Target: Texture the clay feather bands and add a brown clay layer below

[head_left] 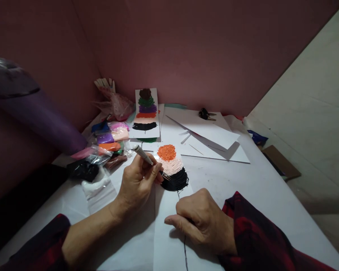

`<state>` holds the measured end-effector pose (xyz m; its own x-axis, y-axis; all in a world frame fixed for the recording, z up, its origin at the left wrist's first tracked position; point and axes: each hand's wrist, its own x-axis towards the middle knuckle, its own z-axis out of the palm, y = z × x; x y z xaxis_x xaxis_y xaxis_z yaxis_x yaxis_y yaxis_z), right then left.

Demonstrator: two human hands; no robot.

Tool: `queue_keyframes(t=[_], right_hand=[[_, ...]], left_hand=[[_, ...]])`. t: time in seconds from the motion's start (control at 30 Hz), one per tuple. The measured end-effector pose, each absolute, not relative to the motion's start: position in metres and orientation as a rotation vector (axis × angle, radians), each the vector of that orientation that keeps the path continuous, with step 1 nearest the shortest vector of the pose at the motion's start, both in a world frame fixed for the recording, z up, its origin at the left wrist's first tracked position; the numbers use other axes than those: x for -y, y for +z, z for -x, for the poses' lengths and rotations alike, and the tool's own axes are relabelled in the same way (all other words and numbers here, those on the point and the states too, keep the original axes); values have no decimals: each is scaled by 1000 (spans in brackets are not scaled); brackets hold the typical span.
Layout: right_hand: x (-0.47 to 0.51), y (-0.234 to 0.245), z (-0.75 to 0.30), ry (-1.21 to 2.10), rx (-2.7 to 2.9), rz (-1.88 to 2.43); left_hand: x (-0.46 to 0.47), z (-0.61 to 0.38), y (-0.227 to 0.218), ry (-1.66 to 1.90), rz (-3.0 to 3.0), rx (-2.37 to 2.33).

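My left hand (139, 180) is closed round a slim tool with a patterned grey handle (142, 153). Its thin metal prongs, fork-like, touch the left side of a black textured layer (176, 180). Above that layer on the white paper strip (166, 233) come a pale pink layer (172, 165) and an orange one (167, 152), all with ridged, clay-like surfaces. My right hand (202, 222) rests on the strip below, its fingers curled into a loose fist and its thumb pointing left. A dark drawn line runs down the strip beneath this hand.
A finished-looking card (145, 131) with stacked coloured layers leans at the back. Bagged coloured clay (110, 146) lies at left, near a purple cylinder (51, 109). White sheets (197, 116) carry keys (205, 114). A brown board (282, 162) sits beyond the table's right edge.
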<state>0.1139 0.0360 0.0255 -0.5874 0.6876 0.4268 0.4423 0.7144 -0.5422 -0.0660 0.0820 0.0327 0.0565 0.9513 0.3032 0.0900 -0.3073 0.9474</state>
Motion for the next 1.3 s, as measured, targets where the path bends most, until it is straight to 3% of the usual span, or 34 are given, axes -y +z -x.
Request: queue_keyframes(t=[1.3], right_hand=[[-35, 25, -114, 550, 2278, 876]], left_hand=[[-94, 81, 36, 1497, -1583, -1191]])
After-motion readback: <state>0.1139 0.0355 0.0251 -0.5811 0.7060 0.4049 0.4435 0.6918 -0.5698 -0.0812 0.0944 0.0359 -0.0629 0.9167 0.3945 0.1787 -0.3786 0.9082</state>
